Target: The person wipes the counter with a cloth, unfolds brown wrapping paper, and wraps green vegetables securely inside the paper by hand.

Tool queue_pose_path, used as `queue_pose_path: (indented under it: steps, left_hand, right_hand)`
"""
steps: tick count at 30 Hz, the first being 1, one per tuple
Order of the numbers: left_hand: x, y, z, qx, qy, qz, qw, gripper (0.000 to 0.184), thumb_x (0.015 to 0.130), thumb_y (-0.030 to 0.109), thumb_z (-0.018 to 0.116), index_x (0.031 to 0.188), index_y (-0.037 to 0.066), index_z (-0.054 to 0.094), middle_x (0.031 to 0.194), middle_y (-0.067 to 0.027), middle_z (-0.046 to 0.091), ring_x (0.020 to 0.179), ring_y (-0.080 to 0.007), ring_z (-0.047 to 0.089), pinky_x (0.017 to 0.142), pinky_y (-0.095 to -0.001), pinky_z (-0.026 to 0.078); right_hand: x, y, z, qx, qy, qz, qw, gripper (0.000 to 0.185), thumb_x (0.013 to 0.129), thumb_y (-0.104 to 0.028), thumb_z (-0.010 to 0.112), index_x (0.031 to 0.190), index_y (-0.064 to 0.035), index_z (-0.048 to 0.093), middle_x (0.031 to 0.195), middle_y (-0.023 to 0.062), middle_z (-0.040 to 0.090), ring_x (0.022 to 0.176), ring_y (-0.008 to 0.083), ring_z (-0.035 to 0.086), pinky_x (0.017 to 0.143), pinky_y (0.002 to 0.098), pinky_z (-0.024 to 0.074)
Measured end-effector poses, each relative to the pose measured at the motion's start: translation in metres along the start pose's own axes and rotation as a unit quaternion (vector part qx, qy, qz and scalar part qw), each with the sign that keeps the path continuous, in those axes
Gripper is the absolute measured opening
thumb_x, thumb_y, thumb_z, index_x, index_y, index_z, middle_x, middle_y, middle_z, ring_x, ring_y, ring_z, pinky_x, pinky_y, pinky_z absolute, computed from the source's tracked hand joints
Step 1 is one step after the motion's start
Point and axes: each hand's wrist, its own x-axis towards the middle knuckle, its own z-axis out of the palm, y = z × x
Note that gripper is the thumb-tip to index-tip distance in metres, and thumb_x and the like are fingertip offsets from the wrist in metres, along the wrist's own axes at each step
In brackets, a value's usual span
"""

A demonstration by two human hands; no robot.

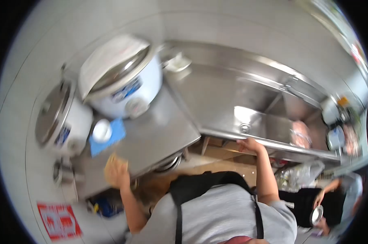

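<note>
My left hand is closed on a yellowish cloth that lies at the near left part of the steel counter. Its fingers rest over the cloth, partly smeared by motion. A blue cloth with a small white bowl-like item on it lies just beyond. My right hand is by the front rim of the steel sink, with its fingers apart and nothing visible in them. Whether it touches the rim I cannot tell.
A large rice cooker with a white cloth over its lid stands at the back. A second cooker is at left. A pinkish package lies in the right basin. Another person's hand is near a bowl.
</note>
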Motion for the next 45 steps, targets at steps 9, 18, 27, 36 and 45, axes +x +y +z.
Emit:
queue_pose_path:
  steps: [9, 18, 27, 36, 45]
  left_hand:
    - [-0.004, 0.075, 0.013, 0.063, -0.085, 0.181, 0.978, 0.057, 0.086, 0.035, 0.041, 0.139, 0.016, 0.029, 0.145, -0.0108, 0.021, 0.135, -0.0373, 0.009, 0.103, -0.0601, 0.007]
    - [0.06, 0.155, -0.002, -0.136, -0.181, 0.242, 0.943, 0.042, 0.08, 0.023, 0.055, 0.117, 0.003, 0.053, 0.124, -0.0133, 0.049, 0.12, -0.032, 0.038, 0.102, -0.0426, 0.026]
    - [0.027, 0.296, -0.032, -0.262, -0.218, 0.333, 0.879, 0.034, 0.082, 0.015, 0.054, 0.112, 0.0, 0.054, 0.109, -0.017, 0.056, 0.101, -0.0331, 0.053, 0.086, -0.0366, 0.042]
    - [-0.028, 0.481, -0.01, -0.275, -0.306, 0.389, 0.824, 0.035, 0.084, 0.022, 0.055, 0.115, 0.004, 0.054, 0.106, -0.015, 0.058, 0.099, -0.0326, 0.054, 0.082, -0.0356, 0.044]
    - [-0.07, 0.602, 0.048, -0.103, -0.46, 0.568, 0.675, 0.038, 0.085, 0.021, 0.054, 0.117, 0.0, 0.052, 0.112, -0.0192, 0.056, 0.104, -0.032, 0.054, 0.088, -0.0362, 0.041]
  right_hand:
    - [-0.174, -0.239, -0.106, -0.121, 0.215, -0.335, 0.909, 0.042, 0.087, -0.035, 0.055, 0.113, -0.0021, 0.057, 0.102, 0.0127, 0.062, 0.094, 0.0212, 0.059, 0.082, 0.0336, 0.0454]
    - [-0.235, -0.233, -0.14, -0.204, 0.157, -0.466, 0.847, 0.058, 0.083, -0.041, 0.059, 0.113, 0.0085, 0.054, 0.092, 0.0189, 0.062, 0.084, 0.0269, 0.061, 0.075, 0.0344, 0.0467]
    - [-0.318, -0.161, -0.228, -0.21, 0.312, -0.537, 0.755, 0.066, 0.082, -0.051, 0.055, 0.105, 0.0108, 0.058, 0.075, 0.0214, 0.062, 0.07, 0.0268, 0.064, 0.063, 0.0342, 0.0504]
    - [-0.348, -0.106, -0.33, -0.308, 0.257, -0.525, 0.751, 0.07, 0.081, -0.049, 0.057, 0.106, 0.0161, 0.054, 0.085, 0.0237, 0.062, 0.071, 0.0284, 0.063, 0.061, 0.033, 0.05]
    - [-0.338, 0.035, -0.254, -0.027, 0.291, -0.337, 0.895, 0.046, 0.083, -0.026, 0.062, 0.114, 0.0061, 0.053, 0.095, 0.0159, 0.061, 0.085, 0.0245, 0.061, 0.074, 0.0323, 0.0475]
